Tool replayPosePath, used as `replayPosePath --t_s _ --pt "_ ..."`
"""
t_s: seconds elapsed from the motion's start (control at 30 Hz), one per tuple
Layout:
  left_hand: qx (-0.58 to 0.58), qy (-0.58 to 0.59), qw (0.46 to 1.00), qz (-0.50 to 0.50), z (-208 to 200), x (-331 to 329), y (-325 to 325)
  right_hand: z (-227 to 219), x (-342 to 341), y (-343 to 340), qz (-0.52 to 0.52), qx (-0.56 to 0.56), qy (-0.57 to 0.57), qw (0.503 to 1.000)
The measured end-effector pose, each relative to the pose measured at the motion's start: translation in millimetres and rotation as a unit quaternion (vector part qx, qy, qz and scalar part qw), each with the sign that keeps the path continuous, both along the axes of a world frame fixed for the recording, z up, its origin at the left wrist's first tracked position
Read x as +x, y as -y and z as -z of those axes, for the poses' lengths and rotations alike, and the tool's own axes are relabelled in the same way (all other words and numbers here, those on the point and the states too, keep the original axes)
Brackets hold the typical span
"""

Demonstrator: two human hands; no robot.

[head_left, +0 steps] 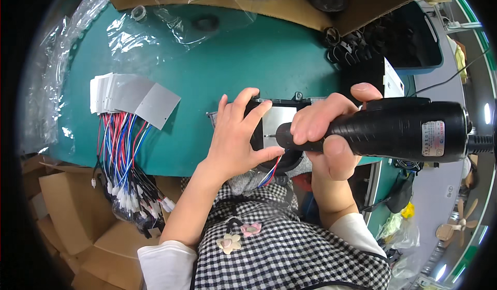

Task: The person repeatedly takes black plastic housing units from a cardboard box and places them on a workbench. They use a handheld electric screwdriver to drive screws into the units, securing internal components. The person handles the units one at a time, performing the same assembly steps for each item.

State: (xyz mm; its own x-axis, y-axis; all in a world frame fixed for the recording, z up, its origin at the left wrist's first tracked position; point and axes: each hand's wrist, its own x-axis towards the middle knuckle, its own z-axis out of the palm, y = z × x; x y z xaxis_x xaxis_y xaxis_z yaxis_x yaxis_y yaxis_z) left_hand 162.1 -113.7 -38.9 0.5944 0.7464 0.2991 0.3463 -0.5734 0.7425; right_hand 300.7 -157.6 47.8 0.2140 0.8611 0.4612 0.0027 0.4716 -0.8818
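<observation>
My right hand [331,129] is wrapped round a black electric screwdriver [404,129], which lies nearly level with its nose pointing left. The thin bit ends over a silver plate [279,118], near its left side; whether it touches a screw is too small to tell. That plate sits in a black plastic housing [290,164] at the table's near edge. With fingers at the far side and thumb at the near side, my left hand [235,132] holds the housing. Red, white and blue wires [269,178] hang from its near side. The right hand and the tool hide part of it.
Fanned silver plates [137,96] lie at the left, their wires [121,155] hanging over the green table's edge. Cardboard boxes [72,207] stand below. Clear plastic bags [150,31] lie at the back left. A dark blue crate [435,46] holds black parts at the back right.
</observation>
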Motion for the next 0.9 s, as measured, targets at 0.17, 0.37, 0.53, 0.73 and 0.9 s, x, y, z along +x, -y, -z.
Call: replayPosePath --t_s 0.17,0.37,0.53,0.73,0.9 --pt "-0.008 -0.002 1.0 0.002 5 1 1 13 7 -13 -0.123 0.014 0.018 0.992" --pt "-0.001 -0.007 1.0 0.006 3 1 2 11 4 -4 -0.164 0.047 0.0 0.985" --pt "-0.018 -0.028 0.999 -0.007 -4 1 3 3 38 -4 0.093 0.074 -0.04 0.992" --pt "-0.081 -0.062 0.995 0.012 -30 9 4 -15 90 -25 0.341 -0.098 0.032 0.935" --pt "0.019 0.03 0.994 -0.105 -60 -41 3 34 101 -78 0.35 -0.355 0.233 0.835"
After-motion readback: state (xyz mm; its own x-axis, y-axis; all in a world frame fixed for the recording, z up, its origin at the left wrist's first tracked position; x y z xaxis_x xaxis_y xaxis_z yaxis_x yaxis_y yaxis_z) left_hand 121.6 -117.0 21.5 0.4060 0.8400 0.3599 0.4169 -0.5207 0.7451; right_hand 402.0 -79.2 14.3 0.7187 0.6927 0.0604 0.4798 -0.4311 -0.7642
